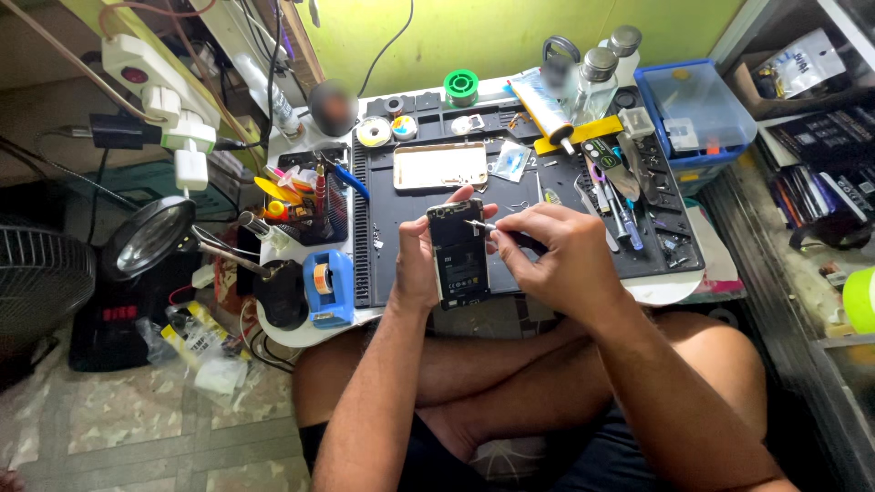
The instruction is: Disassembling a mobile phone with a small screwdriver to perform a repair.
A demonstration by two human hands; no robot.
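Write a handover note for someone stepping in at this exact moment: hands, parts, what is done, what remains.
Left hand: holds the opened phone upright over the black mat, thumb at its top edge.
Right hand: holds a thin tool, tip at the phone's upper part.
Parts: gold back cover lies on the mat beyond the phone; more tools lie at the mat's right.
Done: back cover is off, insides exposed.
Left: work at the phone's top is under way; cover not yet refitted.
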